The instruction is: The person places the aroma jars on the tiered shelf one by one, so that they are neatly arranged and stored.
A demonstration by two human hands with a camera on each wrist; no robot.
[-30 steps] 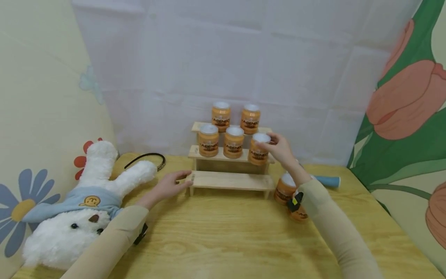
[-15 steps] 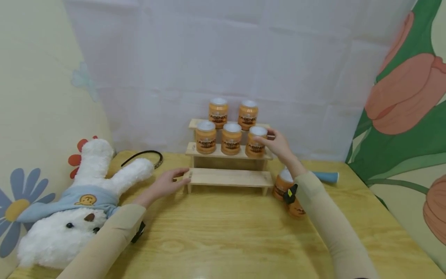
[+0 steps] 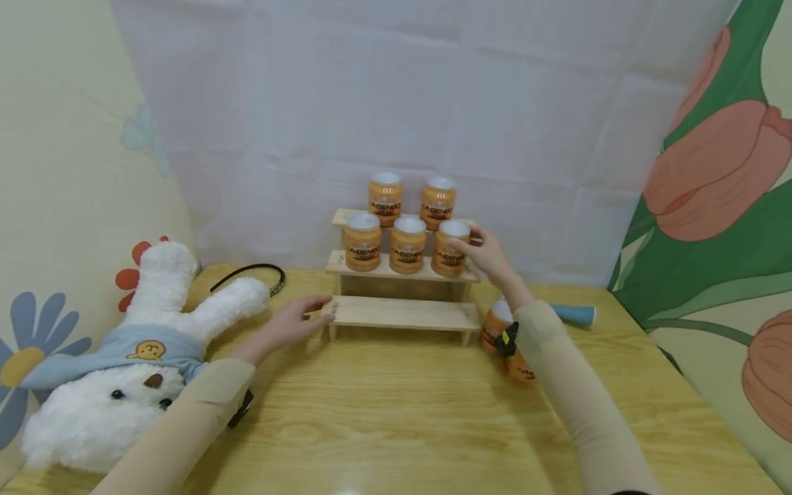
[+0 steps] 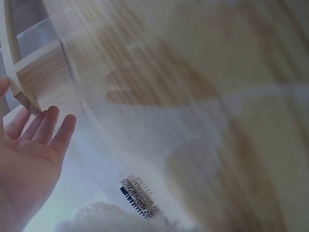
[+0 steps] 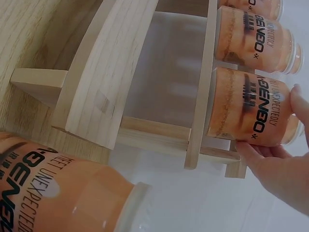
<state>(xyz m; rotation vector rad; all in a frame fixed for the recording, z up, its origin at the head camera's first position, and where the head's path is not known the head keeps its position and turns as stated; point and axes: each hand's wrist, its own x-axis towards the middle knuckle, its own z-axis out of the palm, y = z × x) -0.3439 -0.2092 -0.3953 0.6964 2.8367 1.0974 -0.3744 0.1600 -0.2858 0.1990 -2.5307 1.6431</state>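
Observation:
An orange jar point(image 3: 450, 249) with a white lid stands at the right end of the middle step. My right hand point(image 3: 489, 256) holds it by its right side, thumb in front; in the right wrist view the jar's base point(image 5: 211, 108) meets the step. My left hand point(image 3: 295, 322) is at the left end of the lowest step of a three-tier wooden rack point(image 3: 402, 313). Its fairly straight fingers point(image 4: 48, 123) touch the step's end, and the thumb is mostly cut off in the left wrist view. Matching jars stand beside the held one point(image 3: 408, 246) and on the top step point(image 3: 385, 201).
Right of the rack, two more orange jars point(image 3: 495, 328) are partly hidden by my right wrist. Behind them lies a blue cylinder point(image 3: 575, 314). A white plush toy point(image 3: 93, 412) and a black headband point(image 3: 247, 267) lie on the table's left side. A white cloth hangs behind.
My right hand has brought the jar slightly back and down onto the middle step, in line with the other two. The left hand has stayed at the rack's end. The view has shifted slightly.

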